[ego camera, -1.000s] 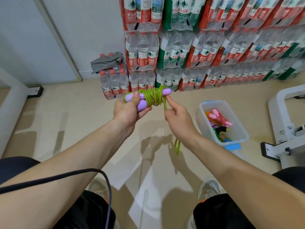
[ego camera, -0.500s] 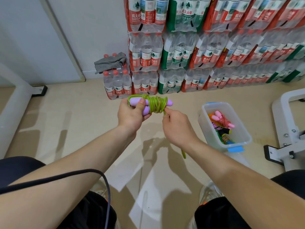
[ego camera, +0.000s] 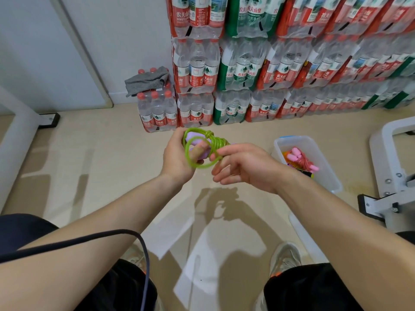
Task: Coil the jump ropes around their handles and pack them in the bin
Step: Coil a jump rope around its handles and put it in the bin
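My left hand [ego camera: 177,157] grips the two purple handles of a jump rope whose green cord [ego camera: 203,151] is coiled round them. A loose green loop hangs over the left fingers. My right hand [ego camera: 243,164] is just right of the bundle; its thumb and forefinger pinch the cord's end loop at the coil, and the other fingers are relaxed. The clear plastic bin [ego camera: 323,167] stands on the floor to the right, apart from both hands. In it lie a coiled pink rope [ego camera: 302,161] and other coloured ropes, partly hidden by my right wrist.
Stacked packs of water bottles [ego camera: 242,70] line the wall behind. A grey cloth [ego camera: 147,80] lies on one low pack. White metal frames stand at the right [ego camera: 390,176] and far left. A dark cable [ego camera: 89,241] crosses my left forearm. My shoes [ego camera: 284,254] are below.
The hanging tail of green cord has been drawn up into a loop at the bundle. My right hand turned palm-side toward the coil, and the bundle tilted in my left hand.
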Tool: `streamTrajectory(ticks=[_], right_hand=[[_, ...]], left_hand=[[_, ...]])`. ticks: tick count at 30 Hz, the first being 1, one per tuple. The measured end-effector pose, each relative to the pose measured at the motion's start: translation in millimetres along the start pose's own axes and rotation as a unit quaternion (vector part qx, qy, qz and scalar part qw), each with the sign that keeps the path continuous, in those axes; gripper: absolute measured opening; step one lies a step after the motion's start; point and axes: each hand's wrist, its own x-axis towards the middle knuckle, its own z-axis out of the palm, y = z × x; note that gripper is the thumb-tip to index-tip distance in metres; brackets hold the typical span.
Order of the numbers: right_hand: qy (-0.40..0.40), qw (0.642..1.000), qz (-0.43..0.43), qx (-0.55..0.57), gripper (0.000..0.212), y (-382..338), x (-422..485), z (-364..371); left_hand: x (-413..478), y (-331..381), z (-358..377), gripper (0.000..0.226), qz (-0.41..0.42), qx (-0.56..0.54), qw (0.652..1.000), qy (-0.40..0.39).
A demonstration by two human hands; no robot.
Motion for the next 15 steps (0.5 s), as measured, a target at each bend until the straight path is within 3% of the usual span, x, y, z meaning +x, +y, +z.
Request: streamTrajectory(ticks=[4,5,7,10,12,15], right_hand=[[-0.036,0.989,-0.069,-0.127,0.017,6,-1,-9],[-0.020,0.983,-0.087,-0.163,0.015,6,0,-7],[0.034,0.956,-0.147,-0.251,0.030,10,2,-6],[0.120,0.905,-0.228,-0.339,0.039,17,6,-4],[0.153,0.895,-0.263,-0.326,0.029,20,6,-2],[0.175,0.921,-0.278,-0.210,0.008,20,4,6]], left_hand=[[-3,7,-4,0.029,-0.002,0.008,0.999,-0.048],[-5,7,-4,0.029,-0.002,0.011,0.998,-0.067],[-10,3,-2,0.021,-0.009,0.020,0.995,-0.094],[-16,2,2,0.023,-0.014,0.027,0.995,-0.091],[-15,7,0,0.022,-0.005,0.033,0.995,-0.093],[-14,15,-6,0.019,-0.010,0.020,0.995,-0.094]])
